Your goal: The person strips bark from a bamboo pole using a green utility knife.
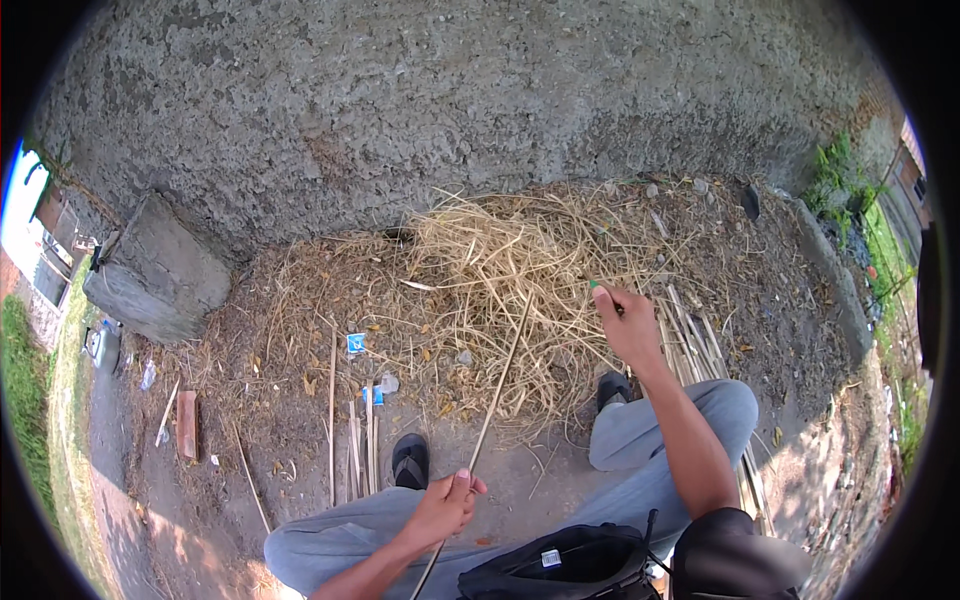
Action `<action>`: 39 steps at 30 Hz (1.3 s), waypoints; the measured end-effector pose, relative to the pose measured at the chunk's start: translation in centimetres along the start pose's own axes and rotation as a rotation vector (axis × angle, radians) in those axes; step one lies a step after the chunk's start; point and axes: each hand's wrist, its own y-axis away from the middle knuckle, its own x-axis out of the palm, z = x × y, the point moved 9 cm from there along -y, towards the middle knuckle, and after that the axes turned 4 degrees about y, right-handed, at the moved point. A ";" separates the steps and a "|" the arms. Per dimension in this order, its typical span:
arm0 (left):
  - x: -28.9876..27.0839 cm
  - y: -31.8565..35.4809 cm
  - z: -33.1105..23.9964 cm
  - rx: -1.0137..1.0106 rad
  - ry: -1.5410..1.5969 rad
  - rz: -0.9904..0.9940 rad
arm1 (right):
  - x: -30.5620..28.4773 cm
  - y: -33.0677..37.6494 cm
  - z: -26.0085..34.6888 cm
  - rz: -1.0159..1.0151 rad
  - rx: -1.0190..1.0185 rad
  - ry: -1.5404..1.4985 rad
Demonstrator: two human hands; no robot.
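My left hand [444, 506] grips a long thin cane stick [497, 393] near its lower part; the stick runs up toward a heap of dry straw shavings [500, 275]. My right hand [626, 322] is raised over the heap's right side, closed on a small tool with a green end [594, 285] close to the stick's upper tip. I sit with grey-trousered knees apart and black sandals [410, 459] on bare ground.
A rough grey wall [450, 100] stands behind the heap. A bundle of split canes [690, 345] lies to the right, a few sticks [360, 440] to the left, a concrete block [155, 270] far left. A black bag [560, 565] rests on my lap.
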 end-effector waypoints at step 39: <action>1.2 -2.5 -2.4 0.059 0.153 -0.090 | 7.0 10.1 8.1 0.286 -0.633 -0.020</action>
